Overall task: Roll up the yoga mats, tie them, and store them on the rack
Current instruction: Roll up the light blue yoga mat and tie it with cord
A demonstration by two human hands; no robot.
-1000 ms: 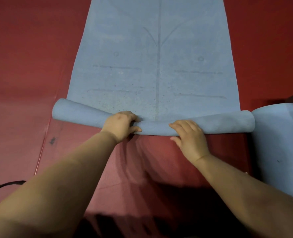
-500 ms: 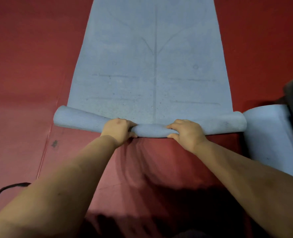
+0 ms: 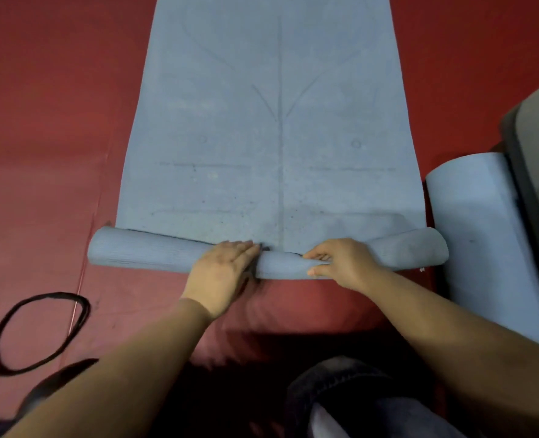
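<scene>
A blue yoga mat (image 3: 274, 121) lies flat on the red floor and stretches away from me. Its near end is wound into a roll (image 3: 148, 252) that runs across the view. My left hand (image 3: 223, 273) presses on the middle of the roll with its fingers laid straight over the top. My right hand (image 3: 344, 263) grips the roll just to the right of it, fingers curled over the top and thumb on the near side. The roll's right end looks looser and flatter than the left end.
A second rolled blue mat (image 3: 476, 232) lies on the floor at the right, beside a grey and dark object (image 3: 533, 147) at the frame's edge. A black strap loop (image 3: 40, 333) rests on the red floor (image 3: 40, 121) at lower left. My knee (image 3: 340, 390) shows at the bottom.
The roll has grown thicker and moved a little further along the mat. My left hand's fingers have gone from curled to laid flat. The view dropped, bringing the black loop into sight.
</scene>
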